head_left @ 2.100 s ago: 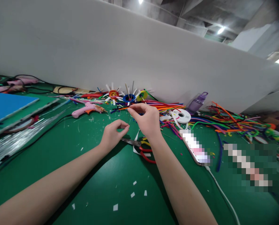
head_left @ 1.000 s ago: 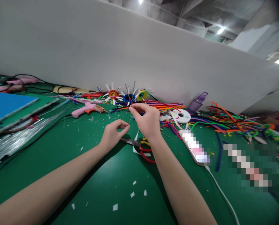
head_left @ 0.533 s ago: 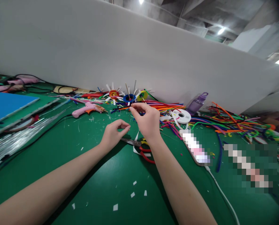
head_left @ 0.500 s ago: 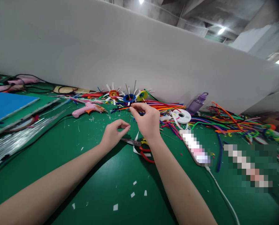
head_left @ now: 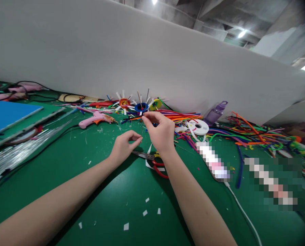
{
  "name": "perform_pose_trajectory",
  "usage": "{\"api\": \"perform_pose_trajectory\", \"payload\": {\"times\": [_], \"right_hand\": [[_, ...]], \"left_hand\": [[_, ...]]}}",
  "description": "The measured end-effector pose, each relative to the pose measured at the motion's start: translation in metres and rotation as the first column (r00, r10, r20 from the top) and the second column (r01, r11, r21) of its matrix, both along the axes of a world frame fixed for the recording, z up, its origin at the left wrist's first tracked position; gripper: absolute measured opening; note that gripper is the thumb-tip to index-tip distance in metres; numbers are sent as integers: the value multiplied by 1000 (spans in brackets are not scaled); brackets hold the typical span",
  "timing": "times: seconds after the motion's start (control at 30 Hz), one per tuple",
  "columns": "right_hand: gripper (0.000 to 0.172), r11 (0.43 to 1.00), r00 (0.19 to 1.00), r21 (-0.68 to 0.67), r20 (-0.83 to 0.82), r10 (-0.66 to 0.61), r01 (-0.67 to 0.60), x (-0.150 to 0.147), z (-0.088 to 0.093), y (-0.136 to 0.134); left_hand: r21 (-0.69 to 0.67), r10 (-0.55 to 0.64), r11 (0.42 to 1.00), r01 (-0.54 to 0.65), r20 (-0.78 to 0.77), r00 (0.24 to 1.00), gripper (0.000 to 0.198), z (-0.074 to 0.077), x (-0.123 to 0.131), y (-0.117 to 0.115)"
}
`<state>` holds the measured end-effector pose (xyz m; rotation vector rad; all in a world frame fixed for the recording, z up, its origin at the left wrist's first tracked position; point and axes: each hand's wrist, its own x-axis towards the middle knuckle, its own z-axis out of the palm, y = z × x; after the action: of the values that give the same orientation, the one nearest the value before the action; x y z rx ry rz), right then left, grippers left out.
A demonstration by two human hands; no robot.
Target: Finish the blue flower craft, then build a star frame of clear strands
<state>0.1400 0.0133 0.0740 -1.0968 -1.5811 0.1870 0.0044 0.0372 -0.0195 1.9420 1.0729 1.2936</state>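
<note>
Thumb and fingertips of my left hand (head_left: pixel 125 145) are pinched on the lower end of a thin strand (head_left: pixel 142 131). My right hand (head_left: pixel 161 131) pinches its upper end, a little higher and to the right. Whether the strand is wire or thread is too fine to tell. Below the hands lie red-and-yellow-handled scissors (head_left: pixel 148 156) with their blades pointing left; my right forearm hides part of the handles. A white strip (head_left: pixel 149 149) lies by the scissors. Just beyond my right hand sits a blue cup-shaped piece (head_left: pixel 141 107) with thin sticks rising near it.
A pink glue gun (head_left: pixel 94 119) lies left of the hands, its cord trailing left. Right are a white ribbon spool (head_left: pixel 205 127), a purple bottle (head_left: pixel 215 113), a phone (head_left: pixel 211 160) on a cable and colourful pipe cleaners (head_left: pixel 252 131). Paper scraps (head_left: pixel 145 213) dot the green table.
</note>
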Motion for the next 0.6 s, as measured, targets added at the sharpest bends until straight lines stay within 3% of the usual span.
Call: {"api": "perform_pose_trajectory", "payload": {"times": [0.6], "right_hand": [[8, 999, 998, 2, -38, 40, -40, 1, 0, 1]], "left_hand": [[0, -9, 1000, 9, -2, 1000, 17, -2, -1, 1]]}}
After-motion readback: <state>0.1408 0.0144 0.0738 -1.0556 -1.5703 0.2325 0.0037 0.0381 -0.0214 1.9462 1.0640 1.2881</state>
